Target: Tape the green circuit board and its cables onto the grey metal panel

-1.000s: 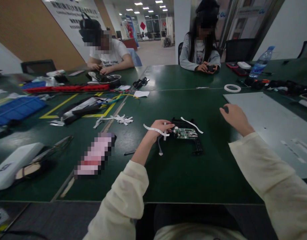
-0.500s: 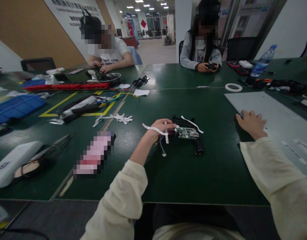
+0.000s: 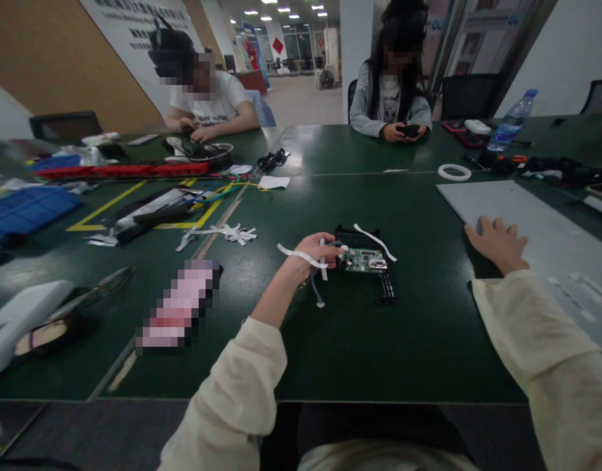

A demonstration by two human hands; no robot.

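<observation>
My left hand [image 3: 315,252] is closed on the left end of a green circuit board [image 3: 364,260] set in a black plastic frame [image 3: 387,288]. A white tape strip [image 3: 301,256] lies across the back of that hand, and a second strip [image 3: 374,242] crosses the frame's upper right side. Grey wires with a white plug [image 3: 320,304] hang down beside the hand. Off to the right, my right hand [image 3: 499,243] rests palm down with fingers spread on a flat grey panel [image 3: 540,222]. Nothing shows in it.
To the left lie a phone [image 3: 183,304], a heap of white strips [image 3: 236,233] and a white case [image 3: 26,320]. A tape roll [image 3: 454,172] and a water bottle [image 3: 514,121] are at the far right. Two people [image 3: 212,104] sit across the green table [image 3: 330,353].
The view has shifted slightly. My left hand still holds the circuit board, and my right hand stays spread on the panel.
</observation>
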